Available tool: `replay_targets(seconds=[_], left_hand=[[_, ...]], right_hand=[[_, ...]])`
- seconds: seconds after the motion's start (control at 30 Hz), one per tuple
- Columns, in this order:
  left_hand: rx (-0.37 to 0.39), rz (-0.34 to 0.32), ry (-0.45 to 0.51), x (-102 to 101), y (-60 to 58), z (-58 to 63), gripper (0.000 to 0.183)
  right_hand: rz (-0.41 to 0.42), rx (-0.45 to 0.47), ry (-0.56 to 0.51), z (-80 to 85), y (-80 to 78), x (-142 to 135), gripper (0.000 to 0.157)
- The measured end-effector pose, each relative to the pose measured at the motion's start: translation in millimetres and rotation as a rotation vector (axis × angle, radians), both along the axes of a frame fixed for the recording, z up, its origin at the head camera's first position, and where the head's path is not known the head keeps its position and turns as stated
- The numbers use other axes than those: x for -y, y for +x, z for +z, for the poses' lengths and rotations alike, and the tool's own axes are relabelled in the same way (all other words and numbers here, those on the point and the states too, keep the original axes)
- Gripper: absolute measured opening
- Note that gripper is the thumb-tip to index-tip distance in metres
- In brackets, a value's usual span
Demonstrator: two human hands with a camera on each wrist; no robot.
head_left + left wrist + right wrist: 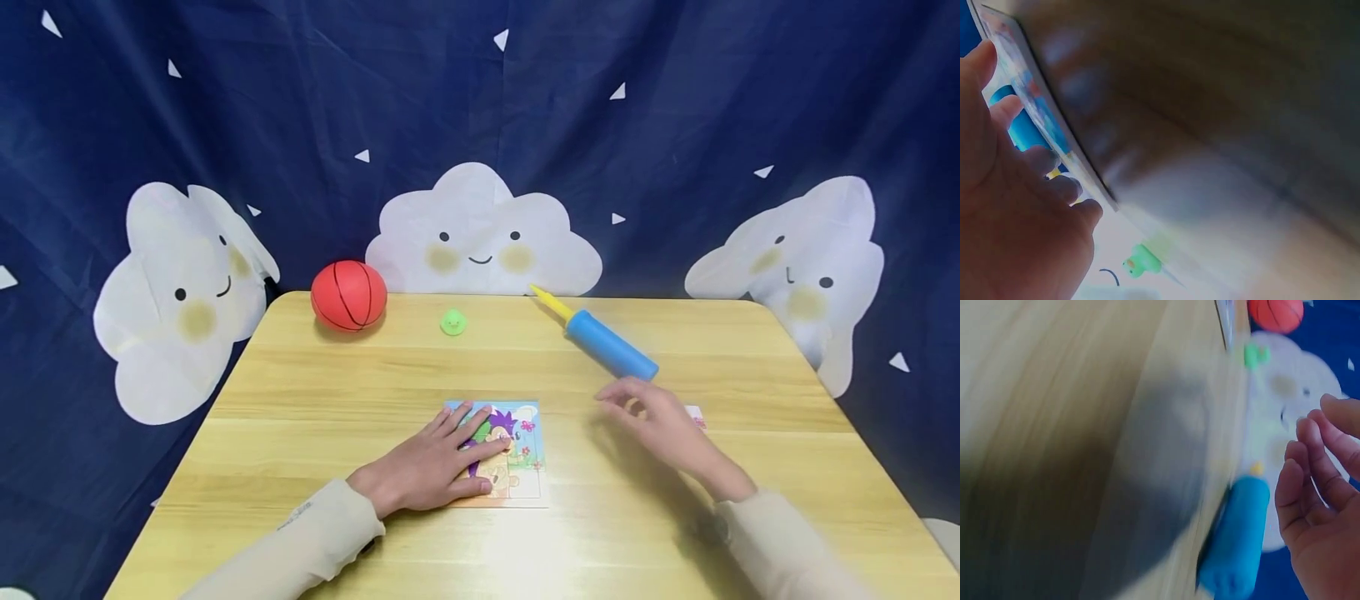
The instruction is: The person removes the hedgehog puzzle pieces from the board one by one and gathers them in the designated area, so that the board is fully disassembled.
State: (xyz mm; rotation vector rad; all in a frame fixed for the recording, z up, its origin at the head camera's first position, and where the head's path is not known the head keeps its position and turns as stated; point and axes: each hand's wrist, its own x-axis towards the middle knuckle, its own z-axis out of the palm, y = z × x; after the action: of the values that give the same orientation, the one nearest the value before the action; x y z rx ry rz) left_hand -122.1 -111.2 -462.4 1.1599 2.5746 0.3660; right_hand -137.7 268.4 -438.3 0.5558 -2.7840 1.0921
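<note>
A square picture puzzle (527, 458) with a purple-haired cartoon figure lies on the wooden table; its lower right part shows a white area. My left hand (438, 460) rests on its left side, fingers spread, covering part of the picture. From the left wrist, the puzzle (1044, 112) appears edge-on beside the fingers. To the right, my right hand (663, 425) hovers above the table, its fingers loosely bent; in the right wrist view no object shows between the fingers (1316, 465). Partly behind that hand lies a small white and pink piece (697, 417).
A blue pump (611, 346) with a yellow nozzle lies beyond the right hand. A red ball (348, 296) and a small green toy (453, 322) sit at the table's back edge. Behind hangs a dark blue curtain (420, 75) with smiling clouds.
</note>
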Motion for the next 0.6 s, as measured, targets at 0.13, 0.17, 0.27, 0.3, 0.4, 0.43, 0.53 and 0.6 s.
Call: replay_targets(seconds=[0.13,0.17,0.27,0.3,0.4,0.43,0.53,0.6], left_hand=[[0.001,0.010,-0.008,10,1.4,3.2,0.062],[0.007,0.014,-0.010,13,1.7,4.0,0.063],[0.027,0.025,-0.026,21,2.8,5.7,0.063],[0.036,0.028,-0.029,23,3.0,6.2,0.063],[0.043,0.031,-0.037,27,3.9,7.2,0.063],[0.040,0.030,-0.040,28,4.0,7.1,0.063],[0.028,0.024,-0.042,29,4.5,6.2,0.062],[0.020,0.022,-0.038,29,4.8,5.1,0.062]], right_hand=[[0.055,0.073,-0.016,-4.0,-5.0,33,0.015],[0.064,0.086,-0.018,-5.6,-6.1,40,0.015],[0.100,0.106,-0.011,-10.3,-10.0,60,0.015],[0.111,0.108,-0.007,-12.1,-11.5,65,0.015],[0.147,0.117,0.005,-16.7,-16.0,80,0.015],[0.161,0.119,0.009,-18.2,-17.3,84,0.015],[0.193,0.120,0.031,-22.6,-20.6,94,0.014],[0.212,0.119,0.046,-25.4,-22.3,98,0.014]])
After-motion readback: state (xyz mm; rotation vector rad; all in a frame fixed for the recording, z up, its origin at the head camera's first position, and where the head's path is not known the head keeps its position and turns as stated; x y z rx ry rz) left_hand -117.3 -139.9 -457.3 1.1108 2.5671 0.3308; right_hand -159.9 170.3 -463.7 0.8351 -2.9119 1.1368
